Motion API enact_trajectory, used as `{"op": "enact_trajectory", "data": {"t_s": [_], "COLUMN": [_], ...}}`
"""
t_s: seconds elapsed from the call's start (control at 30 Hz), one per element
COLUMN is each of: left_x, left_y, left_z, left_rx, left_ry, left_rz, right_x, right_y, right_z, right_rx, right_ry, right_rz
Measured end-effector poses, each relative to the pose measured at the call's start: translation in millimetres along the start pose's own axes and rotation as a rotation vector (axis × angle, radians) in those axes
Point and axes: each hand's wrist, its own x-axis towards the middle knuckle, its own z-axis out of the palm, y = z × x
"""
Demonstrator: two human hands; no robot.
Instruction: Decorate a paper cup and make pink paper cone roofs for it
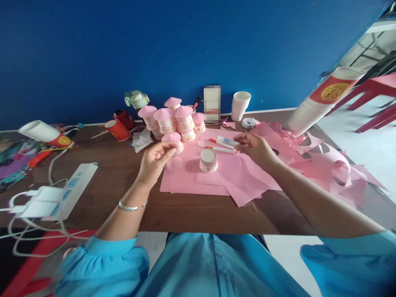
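My left hand [158, 160] is closed in a pinch beside a small cup with a pink cone roof [171, 137]; what its fingertips hold, if anything, is too small to name. My right hand [251, 145] has its fingers closed at the end of a white and blue tube [227, 142], which lies by an orange and white marker [221, 149]. Between the hands an upside-down decorated cup [208, 161] stands on pink paper sheets [198, 187]. Several cups with pink cone roofs [163, 119] are grouped behind my left hand.
White cups [240, 106] and a tape roll [248, 123] stand at the back near a phone [212, 103]. Pink scraps [324, 161] and a long cup stack [324, 99] lie right. A power strip [74, 192] with cables and red cups [117, 130] are left.
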Motion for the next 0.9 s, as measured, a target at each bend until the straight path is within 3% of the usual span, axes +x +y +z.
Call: {"op": "enact_trajectory", "data": {"t_s": [0.17,0.33,0.53,0.9], "left_x": [-18,-24,-13,7], "left_y": [-3,-13,-6,2], "left_z": [-21.1,-18.6,-12.0,-14.3], "left_rx": [0.736,1.079,1.199,1.17], "left_ry": [-0.091,-0.243,-0.373,-0.462], "left_rz": [0.195,0.22,0.048,-0.084], "right_x": [-22,-39,-45,-58], "right_y": [23,37,39,36], "right_z": [-18,-20,-16,-10], "right_rx": [-0.37,-0.524,-0.682,-0.908], "right_ry": [-0.013,-0.029,-0.058,-0.002], "right_rz": [-0.018,-0.101,-0.254,-0.607]}}
